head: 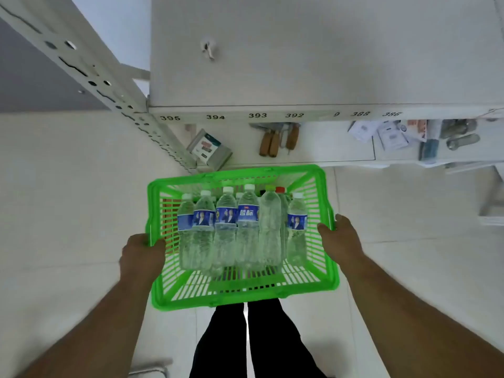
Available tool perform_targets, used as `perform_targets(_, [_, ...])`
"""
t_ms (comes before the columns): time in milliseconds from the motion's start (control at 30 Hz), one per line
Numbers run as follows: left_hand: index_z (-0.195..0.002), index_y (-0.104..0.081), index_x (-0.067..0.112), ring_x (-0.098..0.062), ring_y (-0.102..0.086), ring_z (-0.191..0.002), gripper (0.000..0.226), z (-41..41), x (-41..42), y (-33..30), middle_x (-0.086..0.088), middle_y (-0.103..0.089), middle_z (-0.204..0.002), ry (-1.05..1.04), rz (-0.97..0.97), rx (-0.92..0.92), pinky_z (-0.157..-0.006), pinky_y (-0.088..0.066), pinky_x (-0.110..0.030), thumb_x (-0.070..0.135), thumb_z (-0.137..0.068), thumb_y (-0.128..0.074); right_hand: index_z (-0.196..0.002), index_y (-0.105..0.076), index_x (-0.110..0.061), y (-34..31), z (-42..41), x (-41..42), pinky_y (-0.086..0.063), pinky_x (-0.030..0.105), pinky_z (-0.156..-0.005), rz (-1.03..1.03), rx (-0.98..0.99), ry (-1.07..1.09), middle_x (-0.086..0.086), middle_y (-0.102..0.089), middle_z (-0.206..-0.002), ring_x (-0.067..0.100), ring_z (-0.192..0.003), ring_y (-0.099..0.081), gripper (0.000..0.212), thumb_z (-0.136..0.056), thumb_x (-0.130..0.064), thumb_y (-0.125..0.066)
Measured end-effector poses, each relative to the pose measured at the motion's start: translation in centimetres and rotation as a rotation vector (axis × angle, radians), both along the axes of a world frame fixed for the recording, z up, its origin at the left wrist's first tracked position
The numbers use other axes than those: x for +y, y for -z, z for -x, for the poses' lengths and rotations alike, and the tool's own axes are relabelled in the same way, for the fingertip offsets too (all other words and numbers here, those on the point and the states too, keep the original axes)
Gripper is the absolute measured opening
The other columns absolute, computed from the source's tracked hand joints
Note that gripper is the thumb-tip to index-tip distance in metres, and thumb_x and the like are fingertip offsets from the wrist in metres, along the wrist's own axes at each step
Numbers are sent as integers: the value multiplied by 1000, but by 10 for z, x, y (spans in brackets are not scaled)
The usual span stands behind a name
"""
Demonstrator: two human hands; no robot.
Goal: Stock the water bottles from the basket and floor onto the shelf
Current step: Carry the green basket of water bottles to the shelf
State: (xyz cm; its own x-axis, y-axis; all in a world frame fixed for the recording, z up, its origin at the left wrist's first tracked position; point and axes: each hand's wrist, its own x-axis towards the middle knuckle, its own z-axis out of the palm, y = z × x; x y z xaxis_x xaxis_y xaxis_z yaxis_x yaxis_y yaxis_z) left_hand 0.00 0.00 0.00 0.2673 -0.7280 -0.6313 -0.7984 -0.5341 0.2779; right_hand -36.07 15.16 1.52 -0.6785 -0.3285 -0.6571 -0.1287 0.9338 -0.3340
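Note:
A bright green plastic basket (245,291) hangs in front of my legs, above the pale floor. Several clear water bottles (246,227) with blue labels and white caps lie side by side in it; one has a green cap and one a red cap. My left hand (141,253) grips the basket's left rim. My right hand (341,238) grips its right rim, thumb inside. The white shelf (313,58) lies just beyond the basket, its top board bare, its front edge marked with numbers.
A perforated white upright (90,72) of the shelf runs diagonally at the left. On the lower shelf level lie a small box (208,150), wooden-handled tools (275,141), paper packets (387,135) and metal items (461,137). A metal object (152,368) shows at the bottom left.

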Motion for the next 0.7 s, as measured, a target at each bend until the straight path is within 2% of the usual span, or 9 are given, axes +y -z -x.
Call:
perform_targets(67, [-126,-54,5,-40,-61,-110,48,2,-4,3,-16,-68,-110,-60,66,-39,-98,-47,-45,29,-86,-67,-137,-50,-9,8,2,-4,-43,31,-84,11,10,40,12,-63,-124,33,-112,-60,48,-95,-29,-60])
perform_targets(133, [-128,-51,6,-38,-62,-106,49,1,-7,8,-6,-67,-95,-116,69,-55,-95,-47,-43,28,-87,-65,-119,-60,-11,20,6,-3,-44,31,-72,16,-4,72,9,-67,-99,31,-88,-63,31,-93,-28,-59])
perform_targets(233, [-101,-65,6,-35,-62,-80,23,-3,-8,21,-9,-64,-79,-124,33,27,-68,-48,-37,25,-89,-64,-92,-59,-10,37,13,-4,-41,30,-58,20,-19,109,6,-60,-75,26,-66,-57,19,-92,-28,-58])
perform_targets(300, [-95,-65,2,-33,-57,-75,25,-3,-10,29,-13,-61,-80,-165,24,71,-62,-41,-34,27,-91,-66,-84,-54,-11,45,17,-6,-39,29,-56,18,-21,140,7,-55,-73,24,-61,-51,21,-93,-29,-59])
perform_targets(433, [-95,-60,0,-27,-49,-70,33,-5,-14,35,-15,-55,-81,-169,-35,133,-60,-38,-33,33,-95,-62,-85,-56,-10,53,18,-7,-41,33,-59,24,-35,157,7,-53,-73,23,-61,-51,23,-91,-32,-62])
perform_targets(700, [-100,-59,7,-29,-54,-75,27,-1,-13,28,-12,-58,-84,-153,-42,140,-68,-42,-36,34,-96,-59,-77,-57,-7,47,23,-3,-41,32,-59,9,-40,124,8,-54,-67,26,-63,-53,24,-89,-26,-66])
